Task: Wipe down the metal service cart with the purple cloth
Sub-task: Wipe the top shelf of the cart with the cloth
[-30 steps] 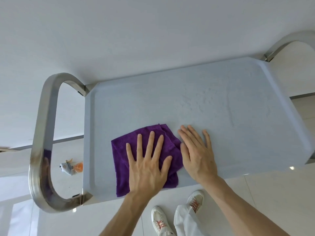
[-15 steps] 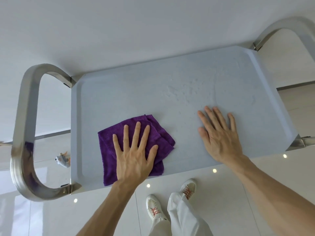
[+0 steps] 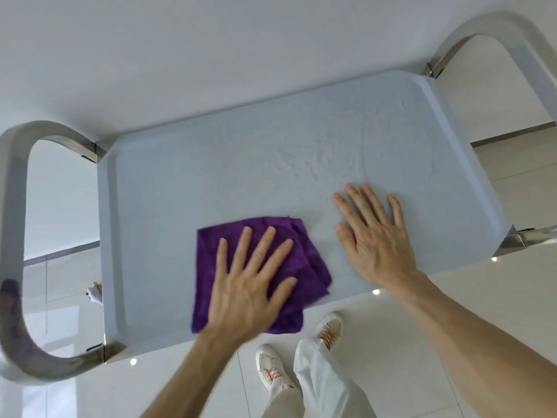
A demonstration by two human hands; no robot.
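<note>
Rightward slid the one purple cloth point(image 3: 304, 257) under flat left hand point(image 3: 247, 285); right hand point(image 3: 376, 239) flat on cart point(image 3: 196, 176).

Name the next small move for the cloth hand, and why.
Probably slide the purple cloth up and right toward the wet droplets: the left hand presses it flat near the cart top's front edge, while the right hand rests flat beside it.

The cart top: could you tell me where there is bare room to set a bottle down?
Bare: the cart top left of the cloth, and the far strip. Crowded: the near edge, with the left hand on the cloth and the right hand beside it.
</note>
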